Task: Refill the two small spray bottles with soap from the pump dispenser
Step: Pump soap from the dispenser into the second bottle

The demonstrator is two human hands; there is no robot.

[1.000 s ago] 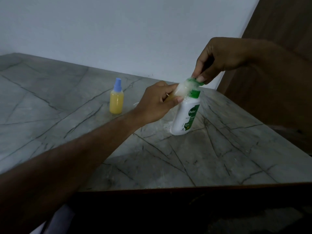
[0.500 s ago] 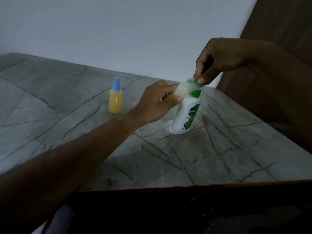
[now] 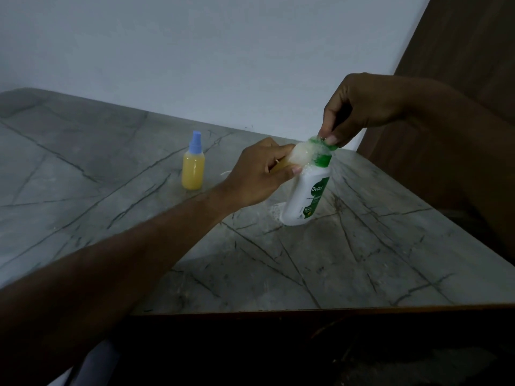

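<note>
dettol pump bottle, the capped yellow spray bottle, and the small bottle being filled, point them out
Dettol pump bottle (image 3: 305,199), head view, on its white body beside the label.
Capped yellow spray bottle (image 3: 192,171), head view, on its yellow middle.
Small bottle being filled (image 3: 302,156), head view, on its foam-covered end at the pump spout.

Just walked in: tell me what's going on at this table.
A person is refilling a small spray bottle from a white and green pump dispenser that stands on the marble table. The left hand holds the small bottle tilted up against the pump's spout, where white foam has gathered. The right hand presses the green pump head from above. A second spray bottle, capped in blue and holding yellow liquid, stands upright further left, untouched.
</note>
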